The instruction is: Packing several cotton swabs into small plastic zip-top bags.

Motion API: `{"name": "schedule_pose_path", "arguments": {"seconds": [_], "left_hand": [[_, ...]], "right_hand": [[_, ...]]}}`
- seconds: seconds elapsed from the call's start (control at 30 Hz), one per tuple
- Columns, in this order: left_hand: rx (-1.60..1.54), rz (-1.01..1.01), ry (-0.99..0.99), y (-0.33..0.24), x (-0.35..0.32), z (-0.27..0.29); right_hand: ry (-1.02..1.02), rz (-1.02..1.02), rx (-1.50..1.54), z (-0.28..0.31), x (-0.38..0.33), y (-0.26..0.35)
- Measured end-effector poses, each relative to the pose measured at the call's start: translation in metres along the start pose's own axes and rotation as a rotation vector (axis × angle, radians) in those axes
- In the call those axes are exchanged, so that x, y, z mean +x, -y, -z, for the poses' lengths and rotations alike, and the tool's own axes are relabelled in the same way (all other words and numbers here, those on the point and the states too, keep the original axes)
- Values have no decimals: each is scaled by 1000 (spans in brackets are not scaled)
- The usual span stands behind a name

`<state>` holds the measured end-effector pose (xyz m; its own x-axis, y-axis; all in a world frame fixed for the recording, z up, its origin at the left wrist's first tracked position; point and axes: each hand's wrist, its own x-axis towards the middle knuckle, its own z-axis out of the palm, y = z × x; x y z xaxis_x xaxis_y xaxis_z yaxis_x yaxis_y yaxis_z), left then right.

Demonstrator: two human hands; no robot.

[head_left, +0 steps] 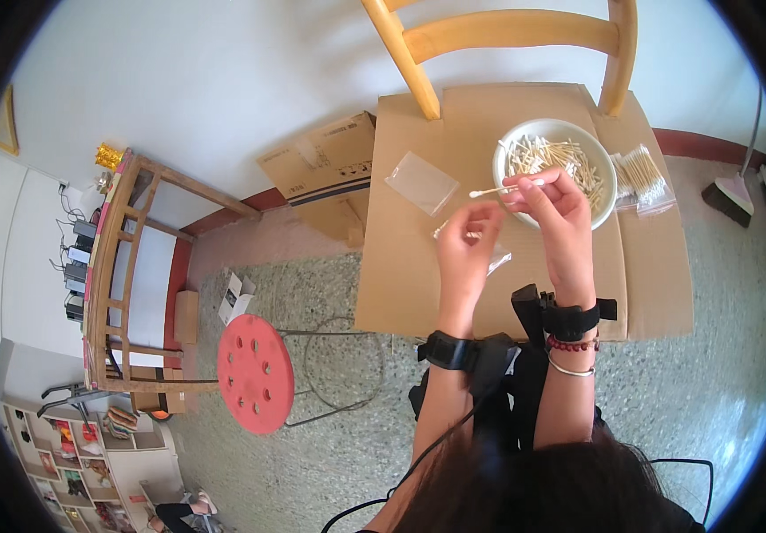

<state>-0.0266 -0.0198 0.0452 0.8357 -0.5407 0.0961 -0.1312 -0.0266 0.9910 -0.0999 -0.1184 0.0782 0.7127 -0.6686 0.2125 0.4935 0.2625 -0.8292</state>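
1. Cotton swab (500, 189), thin wooden stick with white tips, lies level right of frame centre, pinched at one end by the right hand (553, 209).
2. White bowl (513, 147) at upper right holds a loose heap of such swabs; just right of it a clear bag (642, 178) is packed with more.
3. Left hand (467, 242) pinches a small clear pouch (495, 259), contents unclear.
4. An empty-looking clear pouch (421, 182) lies flat on the cardboard sheet (400, 275), left of the bowl.
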Motion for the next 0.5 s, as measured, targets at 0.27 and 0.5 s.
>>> {"name": "schedule_pose_path", "arguments": {"seconds": [0.27,0.5], "left_hand": [[628,-170,228,48,-8,1],[697,-176,213,75,-3,-6]], "right_hand": [[-63,-18,-74,3,5,-8],[-71,-18,-112,14,10,-10]]}}
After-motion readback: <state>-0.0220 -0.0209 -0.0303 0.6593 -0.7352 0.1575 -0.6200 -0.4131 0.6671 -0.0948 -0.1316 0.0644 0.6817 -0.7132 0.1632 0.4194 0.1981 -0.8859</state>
